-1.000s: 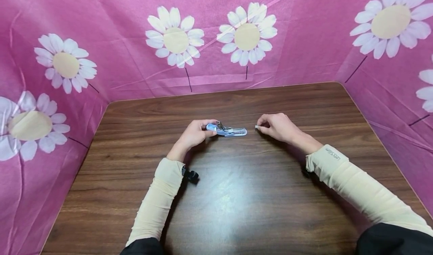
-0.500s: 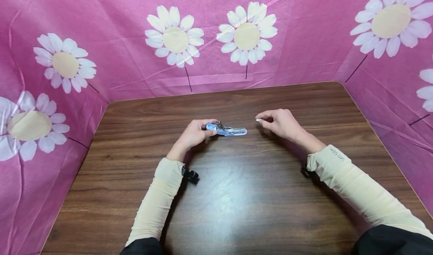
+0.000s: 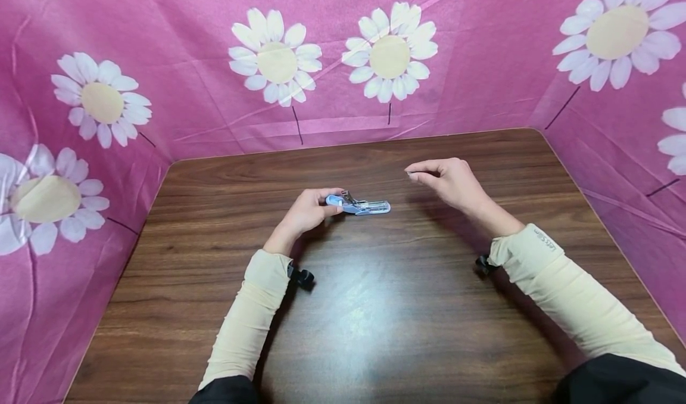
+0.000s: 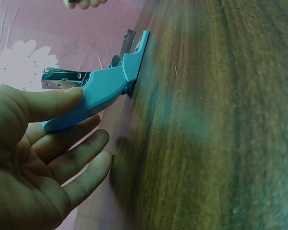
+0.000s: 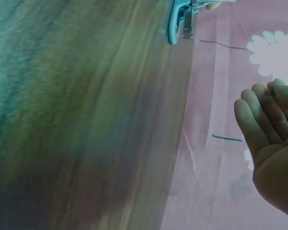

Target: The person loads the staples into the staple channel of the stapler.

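Note:
My left hand [image 3: 306, 213] pinches the back end of a light blue stapler [image 3: 375, 208] between thumb and fingers, at the middle of the table. The stapler's top is swung back, so the metal magazine shows. In the left wrist view, the stapler [image 4: 103, 88] has its front end against or just over the tabletop; the thumb lies on its blue body. My right hand [image 3: 455, 185], raised right of the stapler, pinches a tiny silvery strip of staples [image 3: 409, 173] between thumb and index finger. In the right wrist view the fingertips mostly hide this strip [image 5: 272, 90].
A dark brown wood-grain table [image 3: 354, 308] lies under both hands. Pink cloth with large white daisies [image 3: 321, 124] stands along its back and sides. A black wrist camera [image 3: 304, 280] hangs by the left sleeve cuff, low over the table.
My right hand has risen and moved slightly away toward the back of the table, still pinching the strip of staples. The left hand and stapler have stayed in place.

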The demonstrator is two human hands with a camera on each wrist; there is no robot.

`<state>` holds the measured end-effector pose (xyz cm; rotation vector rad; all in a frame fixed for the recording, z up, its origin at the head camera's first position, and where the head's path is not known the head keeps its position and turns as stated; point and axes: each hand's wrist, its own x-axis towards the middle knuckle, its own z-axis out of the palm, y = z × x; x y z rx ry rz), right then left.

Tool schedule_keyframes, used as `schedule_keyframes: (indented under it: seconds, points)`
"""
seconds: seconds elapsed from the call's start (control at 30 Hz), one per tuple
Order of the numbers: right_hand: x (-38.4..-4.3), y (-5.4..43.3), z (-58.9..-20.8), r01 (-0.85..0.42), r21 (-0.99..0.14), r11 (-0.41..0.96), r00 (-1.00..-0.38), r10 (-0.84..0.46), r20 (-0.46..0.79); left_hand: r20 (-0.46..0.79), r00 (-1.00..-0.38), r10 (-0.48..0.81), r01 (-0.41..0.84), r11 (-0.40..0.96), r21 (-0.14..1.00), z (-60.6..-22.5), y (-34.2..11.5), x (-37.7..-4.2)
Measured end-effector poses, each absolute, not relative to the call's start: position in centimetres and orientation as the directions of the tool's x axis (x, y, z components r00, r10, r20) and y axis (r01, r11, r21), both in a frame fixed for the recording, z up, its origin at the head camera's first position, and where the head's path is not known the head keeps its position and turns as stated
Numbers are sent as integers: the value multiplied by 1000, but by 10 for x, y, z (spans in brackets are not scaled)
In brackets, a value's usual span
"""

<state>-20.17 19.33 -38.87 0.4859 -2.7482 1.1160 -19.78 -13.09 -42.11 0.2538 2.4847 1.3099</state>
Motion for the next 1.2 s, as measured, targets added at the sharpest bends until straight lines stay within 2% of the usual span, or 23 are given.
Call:
schedule_keyframes:
  seconds: [0.4,1.2]
  points:
    - [-207,179,-385,-389,-622,680,-921,-267,285,-203,-933,298,-4,554,833,-423,-132,-198]
    - [-214,145,-385,-368,-639,676,-929,-292,226,-176,-949,260,4,570,822,-424,-133,-197]
